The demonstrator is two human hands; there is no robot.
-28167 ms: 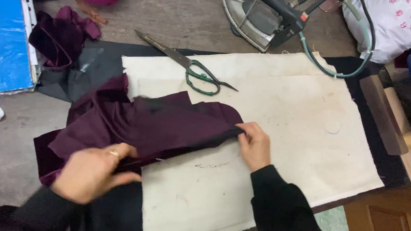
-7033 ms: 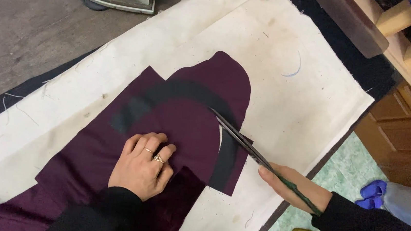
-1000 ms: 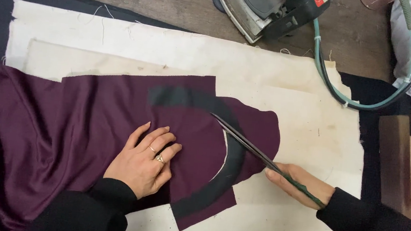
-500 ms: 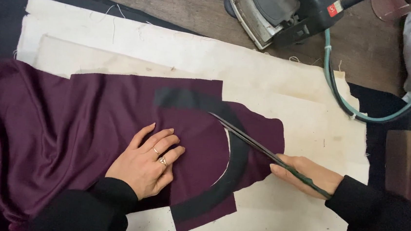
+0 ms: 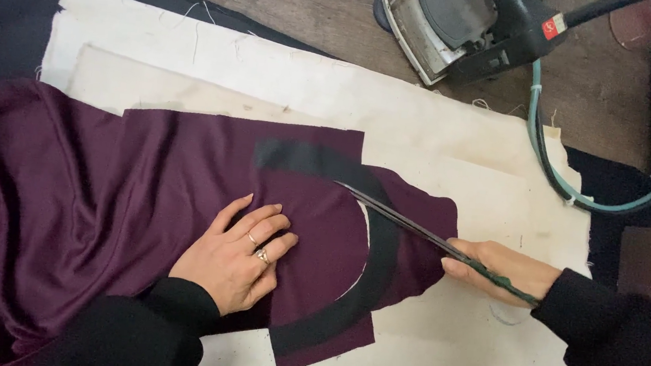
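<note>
From where I watched, the work lay on a cream cloth (image 5: 452,146) spread over a worn wooden table (image 5: 308,7), with a dark cloth under it at the eleven o'clock corner. At one o'clock stood a steam iron (image 5: 462,23), grey-soled with a black handle, and a pale green hose (image 5: 551,166) looped from it toward three o'clock. A white bag showed at the right edge.

The purple fabric (image 5: 108,189) covered the left half of the view, smooth near the middle and rumpled in folds toward nine o'clock. A broad dark curved band (image 5: 382,249) ran across it like an arc, from twelve o'clock of the left hand round to about five o'clock, with a pale cut line along its inner edge.

My left hand (image 5: 238,257) lay flat on the fabric, fingers spread slightly and pressed down, rings on two of them, pointing toward one o'clock. My right hand (image 5: 501,268) was clenched around the green handles of the scissors (image 5: 415,227). Their long axis ran from the handles at four o'clock up to the tip at ten o'clock, the blades lying across the dark band; I could not tell how far apart the blades stood.
</note>
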